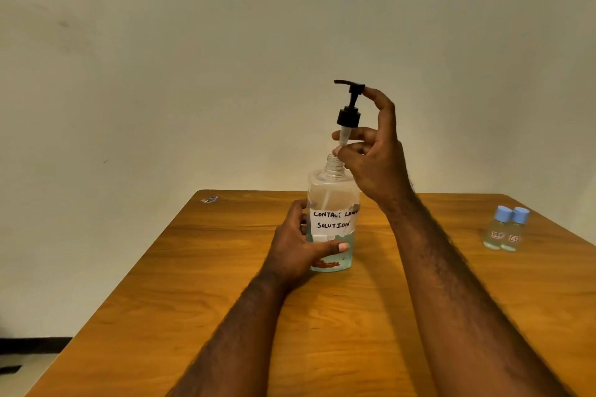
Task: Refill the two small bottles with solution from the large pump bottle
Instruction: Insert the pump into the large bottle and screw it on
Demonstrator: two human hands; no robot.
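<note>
Head camera: a clear large pump bottle (pixel 332 200) stands upright on a wooden bench (pixel 322 338), its threaded neck open and uncapped. It carries a handwritten label (pixel 335 220) whose lower line reads "SOLUTION". Pale blue-green liquid fills the bottle's lower part. The left hand (pixel 295 248) grips the bottle low on its left side, the thumb lying across the front just below the label. Directly above the bottle's neck, the right hand (pixel 377 161) holds the black pump head (pixel 350 106) lifted clear of the opening. One fingertip rests against the back of the pump's top, while the thumb and another finger pinch the pale stem beneath the collar. The nozzle points to the bottle's left. Two small bottles (pixel 506 230) with light blue caps stand upright, side by side and touching, well to the right of the pump bottle. A small sticker scrap (pixel 210 199) lies behind and to its left, at the bench's far corner
</note>
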